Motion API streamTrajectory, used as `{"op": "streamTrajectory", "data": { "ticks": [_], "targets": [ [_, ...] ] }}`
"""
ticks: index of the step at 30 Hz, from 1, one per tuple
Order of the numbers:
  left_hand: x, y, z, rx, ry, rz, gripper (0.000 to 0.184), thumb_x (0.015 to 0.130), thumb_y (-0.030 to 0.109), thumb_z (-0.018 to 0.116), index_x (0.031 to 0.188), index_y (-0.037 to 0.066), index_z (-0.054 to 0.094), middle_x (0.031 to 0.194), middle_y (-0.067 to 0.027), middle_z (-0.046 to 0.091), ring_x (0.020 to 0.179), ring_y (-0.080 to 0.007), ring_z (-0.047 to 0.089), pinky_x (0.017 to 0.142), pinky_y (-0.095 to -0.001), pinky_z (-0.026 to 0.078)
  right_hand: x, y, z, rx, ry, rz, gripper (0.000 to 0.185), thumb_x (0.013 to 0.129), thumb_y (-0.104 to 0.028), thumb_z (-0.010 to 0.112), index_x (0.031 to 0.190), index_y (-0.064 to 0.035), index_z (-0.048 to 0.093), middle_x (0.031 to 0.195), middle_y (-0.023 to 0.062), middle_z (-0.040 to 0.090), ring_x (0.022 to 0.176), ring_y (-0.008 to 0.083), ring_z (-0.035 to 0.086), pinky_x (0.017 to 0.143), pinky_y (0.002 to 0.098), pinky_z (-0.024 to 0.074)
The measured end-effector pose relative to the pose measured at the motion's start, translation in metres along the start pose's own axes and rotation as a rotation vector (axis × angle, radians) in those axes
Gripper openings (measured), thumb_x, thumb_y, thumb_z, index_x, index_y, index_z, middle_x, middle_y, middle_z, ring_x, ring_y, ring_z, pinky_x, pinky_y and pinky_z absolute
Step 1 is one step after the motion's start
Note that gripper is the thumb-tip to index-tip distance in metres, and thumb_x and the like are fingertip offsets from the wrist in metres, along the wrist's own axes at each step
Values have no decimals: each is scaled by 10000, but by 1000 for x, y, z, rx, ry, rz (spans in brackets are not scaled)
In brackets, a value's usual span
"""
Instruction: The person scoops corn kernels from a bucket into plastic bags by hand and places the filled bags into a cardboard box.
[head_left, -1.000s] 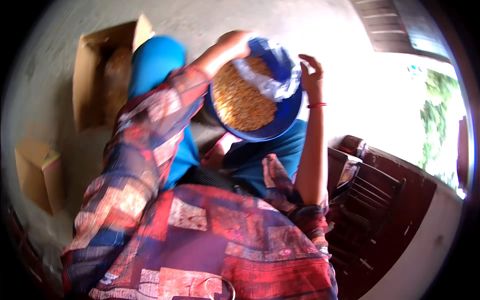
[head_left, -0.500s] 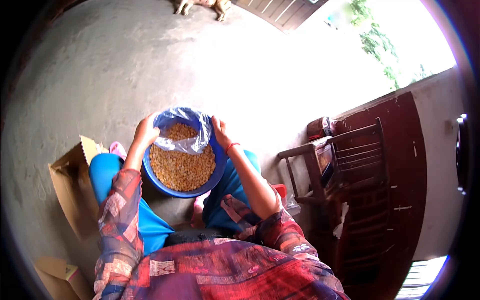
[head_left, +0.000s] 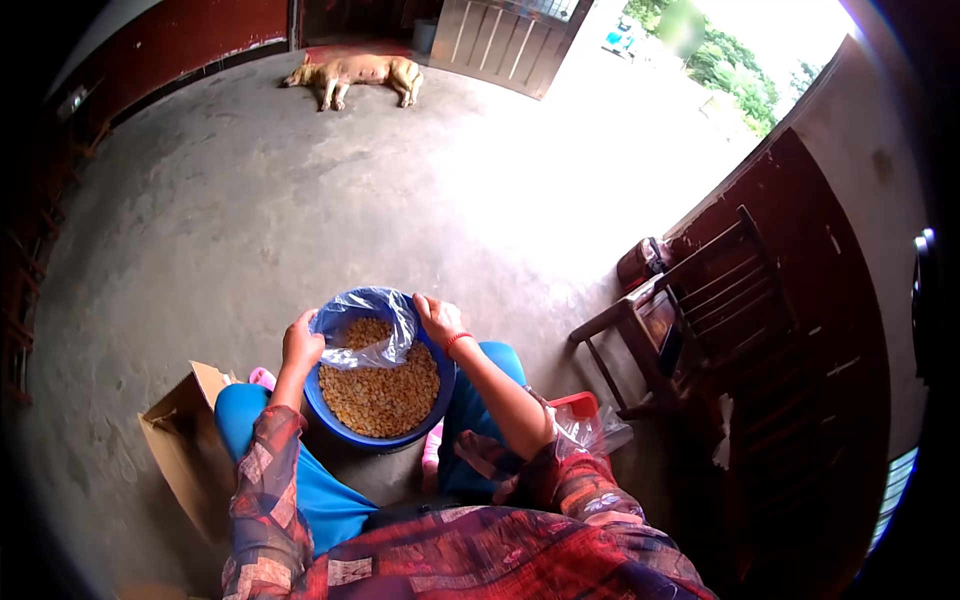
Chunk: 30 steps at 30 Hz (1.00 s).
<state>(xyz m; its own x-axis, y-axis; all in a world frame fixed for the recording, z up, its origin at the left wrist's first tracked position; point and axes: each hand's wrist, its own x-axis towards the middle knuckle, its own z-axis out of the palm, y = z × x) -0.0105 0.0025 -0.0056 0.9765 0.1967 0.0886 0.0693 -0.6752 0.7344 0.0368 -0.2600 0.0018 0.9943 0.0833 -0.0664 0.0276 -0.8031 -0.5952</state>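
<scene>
Hold the plastic bag [head_left: 391,350] taut at the basin's [head_left: 447,385] far edge, left hand [head_left: 302,342] and right hand [head_left: 438,319] fingers pinching it.

No text, label, brand, number or sign can be read: not on the tub [head_left: 447,382] or cardboard box [head_left: 172,452] toward eight o'clock, nor on the door [head_left: 505,48] at twelve o'clock.

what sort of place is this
Likely a front room of a home: a dog lies on the grey floor, a wooden chair stands at the right, and greenery shows outside.
</scene>
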Motion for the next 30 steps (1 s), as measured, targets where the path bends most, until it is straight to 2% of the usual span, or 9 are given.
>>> {"op": "streamTrajectory", "data": {
  "ticks": [5,7,9,14,16,18,22,26,30],
  "targets": [
    [2,9,-5,205,-128,-110,432,667,58,531,1097,93,520,969,-186,602,927,-342,571,792,-408,459,-3,-6,-5,-27,5,-84,466,885,-418,285,910,-75,600,887,215,594,870,385,552,755,457,424],
    [3,12,-7,239,-149,-122,428,674,72,539,1100,99,512,978,-181,601,932,-340,571,790,-412,459,0,-3,-2,-115,-28,-124,369,893,-366,273,968,-151,563,927,150,607,844,349,573,743,437,452],
    [1,16,-11,309,-184,-151,436,679,107,561,1111,107,497,991,-170,603,940,-335,571,784,-415,462,0,-1,-1,-130,-38,-144,363,891,-344,280,995,-131,554,920,168,603,842,358,571,728,446,453],
    [-2,23,-12,354,-127,-114,414,670,108,568,1079,82,505,970,-185,602,926,-343,572,778,-419,464,9,8,6,-277,-81,-235,268,873,-215,303,1064,-136,474,907,171,601,812,358,585,659,454,471],
    [-1,21,-9,369,-122,-110,399,658,96,565,1052,68,515,953,-195,602,914,-354,571,775,-423,465,8,5,3,-244,-54,-244,242,874,-220,304,1018,-121,472,900,177,600,796,360,587,656,458,471],
    [0,18,-7,372,-100,-96,392,647,85,560,1036,59,523,937,-199,603,902,-361,571,773,-425,465,7,3,1,-241,-100,-213,333,895,-317,240,1006,-138,498,936,168,600,860,359,574,708,451,463],
    [1,20,-8,373,-83,-66,383,636,79,561,1017,59,532,913,-197,608,882,-361,577,759,-429,466,10,7,3,-247,-81,-283,271,883,-245,280,1001,-88,467,864,203,599,792,372,584,652,459,468],
    [2,20,-7,360,-90,-93,360,629,81,572,987,70,543,892,-191,610,863,-361,581,743,-427,469,11,6,2,-88,-148,-140,379,886,-336,230,972,-92,506,959,196,591,888,379,560,761,453,439],
    [4,19,-7,360,-94,-88,353,630,87,575,982,79,547,889,-189,610,855,-358,584,739,-422,470,11,5,-2,-120,-157,-277,339,881,-299,248,948,-76,494,921,212,592,872,380,564,740,455,445]
  ]
}}
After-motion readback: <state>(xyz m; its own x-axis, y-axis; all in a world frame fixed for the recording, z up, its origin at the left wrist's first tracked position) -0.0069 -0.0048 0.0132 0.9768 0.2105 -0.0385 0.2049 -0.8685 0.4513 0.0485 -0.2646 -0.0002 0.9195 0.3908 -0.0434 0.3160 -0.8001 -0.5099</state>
